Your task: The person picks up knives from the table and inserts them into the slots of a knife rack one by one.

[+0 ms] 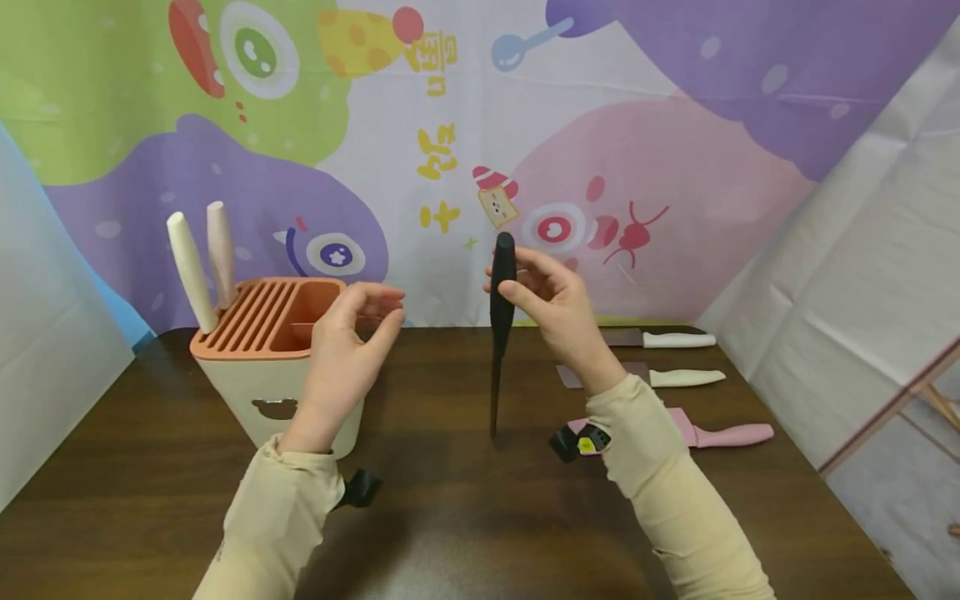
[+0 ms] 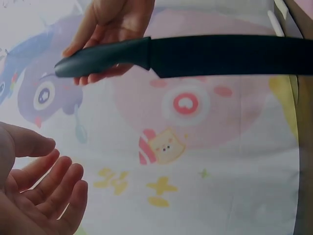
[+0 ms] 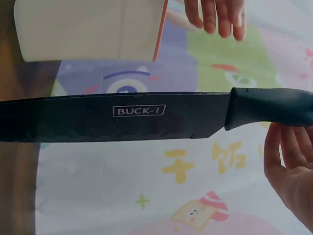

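Observation:
A black kitchen knife (image 1: 503, 283) stands upright above the table, blade down, with its handle pinched between the thumb and fingers of my right hand (image 1: 558, 308). "BUCK-1" is printed on the dark blade (image 3: 142, 120) in the right wrist view. My left hand (image 1: 345, 354) hovers in front of the knife holder (image 1: 232, 396), its fingers loosely bent and nothing in them. That holder is cream with an orange slotted top (image 1: 258, 312). Two knives sit in its left slots, showing a cream handle (image 1: 190, 271) and a pale pinkish handle (image 1: 220, 250).
On the right of the brown table (image 1: 450, 517) lie a white-handled knife (image 1: 678, 340), a cream-handled knife (image 1: 686, 378) and a pink knife (image 1: 731, 436), partly behind my right arm. A printed cartoon cloth (image 1: 420, 275) hangs along the back.

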The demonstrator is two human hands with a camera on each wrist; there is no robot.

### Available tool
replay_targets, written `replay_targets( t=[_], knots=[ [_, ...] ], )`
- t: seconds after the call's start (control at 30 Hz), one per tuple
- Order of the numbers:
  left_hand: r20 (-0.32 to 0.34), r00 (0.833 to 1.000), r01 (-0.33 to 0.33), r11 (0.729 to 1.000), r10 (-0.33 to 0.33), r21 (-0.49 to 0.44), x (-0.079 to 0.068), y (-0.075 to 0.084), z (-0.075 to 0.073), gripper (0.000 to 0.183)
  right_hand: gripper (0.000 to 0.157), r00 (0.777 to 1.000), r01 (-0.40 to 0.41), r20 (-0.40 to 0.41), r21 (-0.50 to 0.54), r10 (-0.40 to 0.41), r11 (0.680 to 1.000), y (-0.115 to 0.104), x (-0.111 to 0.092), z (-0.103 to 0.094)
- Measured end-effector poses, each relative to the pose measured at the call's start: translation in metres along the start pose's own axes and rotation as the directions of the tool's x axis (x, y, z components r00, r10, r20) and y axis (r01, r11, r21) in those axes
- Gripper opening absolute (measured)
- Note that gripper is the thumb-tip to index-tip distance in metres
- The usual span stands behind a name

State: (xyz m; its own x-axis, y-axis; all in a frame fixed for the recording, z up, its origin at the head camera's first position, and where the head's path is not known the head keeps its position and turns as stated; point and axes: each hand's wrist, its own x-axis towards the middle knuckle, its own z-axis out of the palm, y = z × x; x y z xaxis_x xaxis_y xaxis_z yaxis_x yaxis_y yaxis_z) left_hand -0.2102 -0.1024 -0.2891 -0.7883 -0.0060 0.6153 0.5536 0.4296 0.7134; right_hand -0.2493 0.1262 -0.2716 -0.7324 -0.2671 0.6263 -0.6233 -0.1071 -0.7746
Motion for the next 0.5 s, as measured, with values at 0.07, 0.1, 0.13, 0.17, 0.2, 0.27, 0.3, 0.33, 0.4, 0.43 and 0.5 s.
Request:
replay_targets(
  t=[0.07, 0.1, 0.13, 0.17, 0.2, 0.27, 0.3, 0.33, 0.4, 0.43, 0.5],
  knots=[
    [0.018, 1.000, 0.012, 0.999, -0.011, -0.036, 0.000, 0.002, 0.005, 0.022, 0.039, 1.000, -0.002, 0.002, 0.003, 0.002, 1.000, -0.002, 0.000, 0.002],
    [0.026, 1.000, 0.017, 0.998, -0.016, -0.055, 0.000, 0.004, 0.007, 0.023, 0.039, 1.000, -0.005, 0.003, 0.007, 0.005, 1.000, -0.003, 0.000, 0.004],
    [0.034, 0.999, 0.022, 0.997, -0.019, -0.071, 0.000, 0.005, 0.010, 0.024, 0.039, 1.000, -0.008, 0.005, 0.012, 0.008, 1.000, -0.004, -0.001, 0.005],
    [0.044, 0.999, 0.025, 0.996, -0.021, -0.087, 0.000, 0.006, 0.012, 0.025, 0.039, 1.000, -0.012, 0.008, 0.016, 0.012, 1.000, -0.006, -0.001, 0.006],
    [0.054, 0.998, 0.025, 0.995, -0.020, -0.099, 0.000, 0.008, 0.015, 0.025, 0.039, 1.000, -0.012, 0.010, 0.014, 0.012, 1.000, -0.007, -0.001, 0.008],
    [0.078, 0.997, 0.031, 0.992, -0.021, -0.123, 0.000, 0.010, 0.019, 0.025, 0.039, 1.000, -0.012, 0.014, 0.020, 0.012, 1.000, -0.008, -0.003, 0.011],
    [0.089, 0.996, 0.037, 0.990, -0.025, -0.138, -0.001, 0.011, 0.021, 0.026, 0.039, 1.000, -0.010, 0.016, 0.020, 0.010, 1.000, -0.009, -0.003, 0.012],
    [0.103, 0.994, 0.048, 0.987, -0.033, -0.155, -0.002, 0.012, 0.023, 0.026, 0.039, 1.000, -0.008, 0.017, 0.022, 0.007, 1.000, -0.009, -0.004, 0.014],
    [0.132, 0.990, 0.074, 0.979, -0.049, -0.190, -0.004, 0.013, 0.026, 0.027, 0.040, 1.000, 0.000, 0.020, 0.024, 0.000, 1.000, -0.009, -0.006, 0.016],
    [0.148, 0.987, 0.089, 0.973, -0.058, -0.211, -0.005, 0.013, 0.027, 0.028, 0.041, 1.000, 0.002, 0.021, 0.031, -0.003, 1.000, -0.009, -0.007, 0.017],
    [0.178, 0.982, 0.114, 0.961, -0.070, -0.251, -0.007, 0.014, 0.029, 0.029, 0.042, 1.000, 0.012, 0.021, 0.033, -0.012, 0.999, -0.009, -0.009, 0.019]
  ],
)
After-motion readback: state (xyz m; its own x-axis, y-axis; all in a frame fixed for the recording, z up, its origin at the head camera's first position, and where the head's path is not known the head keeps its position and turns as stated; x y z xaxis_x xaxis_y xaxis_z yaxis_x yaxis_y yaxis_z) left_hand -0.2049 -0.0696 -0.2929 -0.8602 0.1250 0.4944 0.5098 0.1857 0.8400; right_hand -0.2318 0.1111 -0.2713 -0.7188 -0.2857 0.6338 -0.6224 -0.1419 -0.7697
